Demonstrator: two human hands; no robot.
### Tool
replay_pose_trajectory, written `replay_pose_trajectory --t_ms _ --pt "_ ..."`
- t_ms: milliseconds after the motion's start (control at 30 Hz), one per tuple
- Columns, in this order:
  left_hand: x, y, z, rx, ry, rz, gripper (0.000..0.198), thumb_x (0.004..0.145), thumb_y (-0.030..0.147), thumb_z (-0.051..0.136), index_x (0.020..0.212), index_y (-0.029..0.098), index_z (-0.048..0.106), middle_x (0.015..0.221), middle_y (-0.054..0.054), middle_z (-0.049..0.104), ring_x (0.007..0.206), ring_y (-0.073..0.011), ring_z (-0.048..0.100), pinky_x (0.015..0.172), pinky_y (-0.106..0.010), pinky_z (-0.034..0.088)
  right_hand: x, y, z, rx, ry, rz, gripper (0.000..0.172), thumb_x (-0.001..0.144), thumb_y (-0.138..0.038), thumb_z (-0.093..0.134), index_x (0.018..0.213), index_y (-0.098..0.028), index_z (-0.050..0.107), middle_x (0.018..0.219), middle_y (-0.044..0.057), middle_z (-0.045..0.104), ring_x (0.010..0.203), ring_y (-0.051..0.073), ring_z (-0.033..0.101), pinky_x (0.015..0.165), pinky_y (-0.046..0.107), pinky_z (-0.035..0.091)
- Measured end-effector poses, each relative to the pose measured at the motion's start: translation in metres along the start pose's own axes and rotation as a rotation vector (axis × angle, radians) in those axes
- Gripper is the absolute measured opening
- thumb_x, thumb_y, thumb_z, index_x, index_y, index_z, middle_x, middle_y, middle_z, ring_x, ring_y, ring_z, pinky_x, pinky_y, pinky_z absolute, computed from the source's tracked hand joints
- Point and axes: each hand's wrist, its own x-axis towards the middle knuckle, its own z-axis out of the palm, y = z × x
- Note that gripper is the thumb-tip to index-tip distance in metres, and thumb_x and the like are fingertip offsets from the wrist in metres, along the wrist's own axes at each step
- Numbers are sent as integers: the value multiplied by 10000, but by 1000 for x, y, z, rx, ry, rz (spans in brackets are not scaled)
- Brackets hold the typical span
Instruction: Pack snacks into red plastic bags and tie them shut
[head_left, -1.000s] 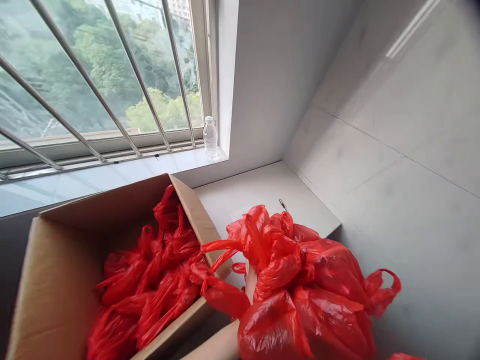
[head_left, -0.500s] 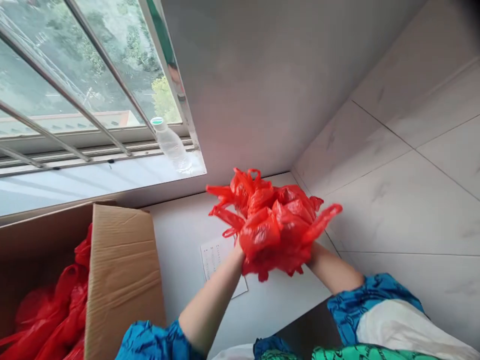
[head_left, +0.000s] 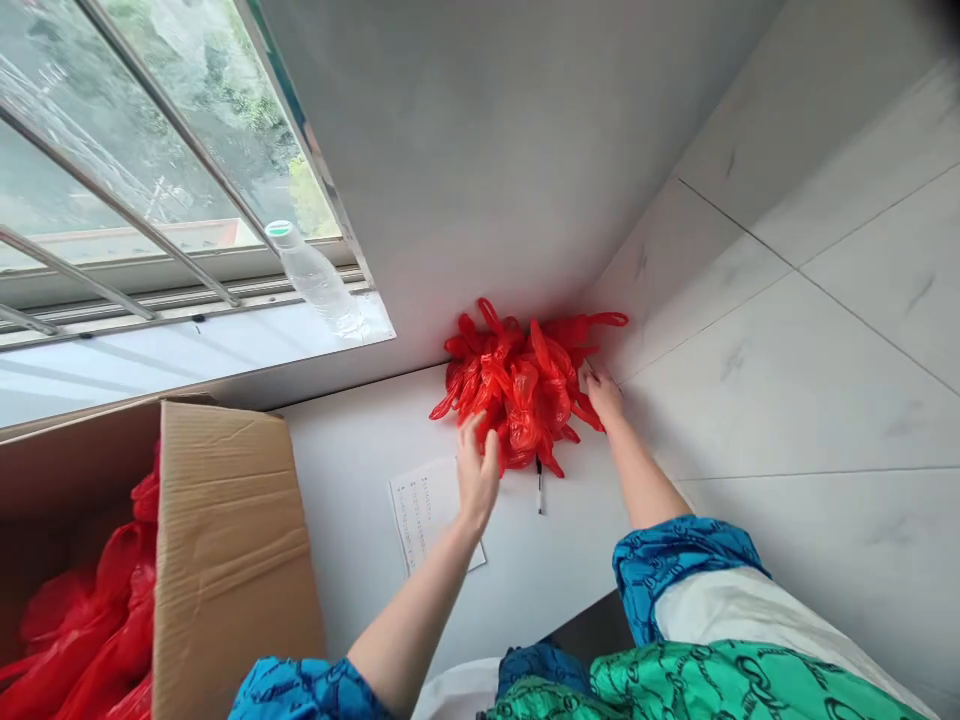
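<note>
A heap of knotted red plastic bags lies on the white tabletop, against the wall in the corner. At the heap's near left edge is my left hand, its fingers and thumb apart and nothing held in it. My right hand reaches to the heap's right side; its fingers are stretched out beside the bags, with the tips partly hidden. A pen pokes out from under the near side of the heap. Left of it lies a printed sheet of paper, partly covered by my left hand and forearm.
On the left stands an open cardboard box with more red plastic bags inside. A clear bottle with a green-and-white cap stands on the windowsill, beside metal window bars. Tiled wall bounds the table on the right.
The red bags, held up between both hands before, now rest on the table in the corner. My hands have let go and moved apart, and the pen has come into sight.
</note>
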Motion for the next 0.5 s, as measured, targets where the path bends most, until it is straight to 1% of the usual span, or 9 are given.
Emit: replay_pose_trajectory --t_ms 33,100,167,233,300,367,433,467,500 --pt "-24 -3 -2 1 -55 6 394 981 426 480 1318 235 553 1397 -97 539 1354 -233 461 1156 -404 343 -20 8 -11 29 42 19 332 980 -436 524 1104 -165 671 1164 128 673 1021 238 656 934 434 516" --pt "-70 -14 -10 37 -231 -66 400 983 431 455 1315 227 545 1371 -98 562 1245 -215 554 1071 -379 426 -73 28 -30 99 130 47 426 963 -512 460 1105 -175 679 1206 156 667 1054 268 656 953 434 496" --pt "-112 -29 -22 88 -410 -156 395 970 424 450 1272 205 578 1293 -104 624 1072 -204 643 920 -349 508 -142 52 -44 166 202 70 496 920 -575 452 1116 -179 676 1226 157 665 1074 275 660 972 425 487" --pt "-147 -46 -39 134 -524 -196 364 949 412 465 1177 187 639 1138 -96 701 904 -200 680 773 -324 528 -220 79 -51 224 259 128 544 867 -633 475 1079 -174 676 1189 160 682 1077 286 668 974 427 491" --pt "-177 -63 -60 179 -578 -199 334 937 399 475 1098 186 676 1007 -78 735 824 -201 680 707 -311 513 -298 106 -51 274 291 232 577 856 -668 445 1049 -169 660 1138 163 702 1004 284 700 905 423 533" --pt "-201 -77 -80 232 -615 -190 318 933 383 474 1075 194 686 983 -67 740 813 -203 676 690 -305 498 -364 129 -46 301 301 346 601 868 -689 388 1036 -173 647 1068 156 714 946 287 715 824 422 569" --pt "-217 -89 -98 286 -642 -161 302 933 365 470 1058 201 691 988 -65 740 808 -205 670 684 -306 484 -411 144 -38 306 266 452 613 904 -697 315 1028 -197 646 963 137 716 891 304 716 746 444 585" --pt "-222 -94 -104 311 -652 -139 297 936 356 466 1052 203 692 989 -67 739 803 -207 666 683 -310 476 -426 148 -34 308 215 493 590 928 -681 322 1040 -202 648 941 124 710 870 298 711 725 446 587" --pt "-225 -100 -109 334 -661 -110 294 942 349 459 1044 204 693 988 -71 736 794 -209 661 686 -316 470 -435 150 -28 312 143 520 538 953 -647 366 1067 -203 648 960 112 703 869 280 702 725 438 587"
